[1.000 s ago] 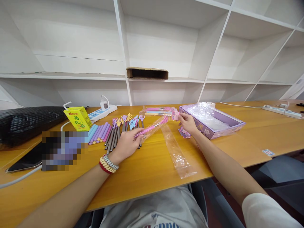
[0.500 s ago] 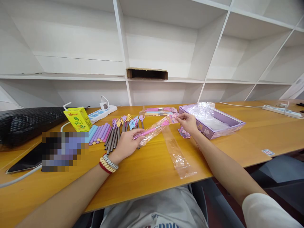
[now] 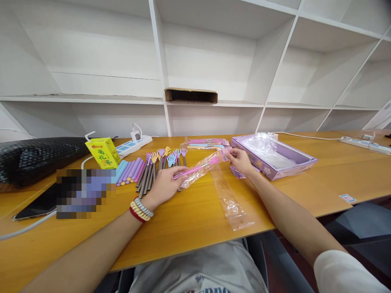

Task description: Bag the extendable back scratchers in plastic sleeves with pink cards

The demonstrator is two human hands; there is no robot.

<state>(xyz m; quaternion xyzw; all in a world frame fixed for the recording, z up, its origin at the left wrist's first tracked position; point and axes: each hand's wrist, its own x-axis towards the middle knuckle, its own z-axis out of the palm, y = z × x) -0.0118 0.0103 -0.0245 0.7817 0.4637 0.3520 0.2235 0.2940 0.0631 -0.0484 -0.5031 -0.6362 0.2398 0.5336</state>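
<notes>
- Grips a pink claw-headed stick [image 3: 197, 167], claw end inside a clear sleeve [image 3: 195, 177], with the left hand [image 3: 166, 183].
- Pinches a pink card [image 3: 224, 155] at the sleeve's far end with the right hand [image 3: 241, 160].
- Has metal-stemmed claws [image 3: 149, 178] beside the left hand, a purple box [image 3: 295, 168] near the right.

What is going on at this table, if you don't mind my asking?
A person's left hand holds a pink back scratcher by its handle, with a clear plastic sleeve around its shaft and head. Their right hand pinches a pink printed card just beyond the head. Another clear sleeve lies flat below. Colored tubes and metal rods with claw heads lie to the left; a purple box sits to the right.
</notes>
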